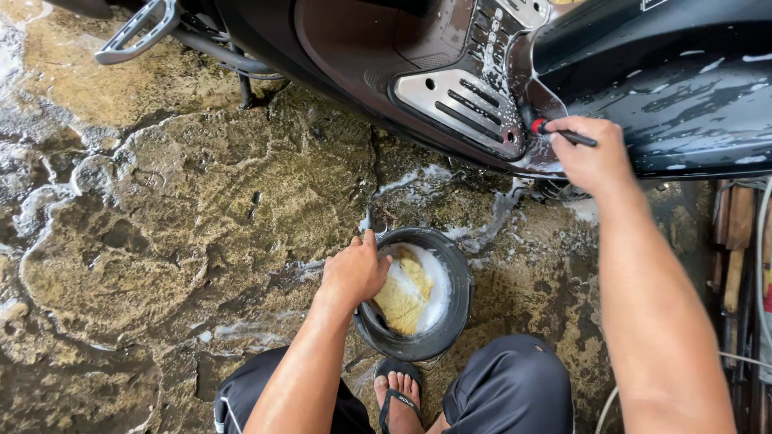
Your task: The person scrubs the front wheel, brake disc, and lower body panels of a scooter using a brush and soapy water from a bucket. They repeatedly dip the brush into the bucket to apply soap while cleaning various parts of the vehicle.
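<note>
My left hand [354,272] rests on the rim of a small black bowl [452,309] on the wet ground, its fingers touching a yellow sponge [404,294] lying in white suds. My right hand [591,154] is raised to the side of a dark scooter [659,88] and grips a thin black brush [572,137] with a red collar, its tip against the soapy body beside the silver footrest plate [462,100].
Wet, foamy stone ground [185,209] spreads to the left. My knees in dark shorts and a foot in a black sandal [398,394] are below the bowl. A folded passenger footpeg [135,30] sticks out at top left. Wooden sticks [736,241] lean at right.
</note>
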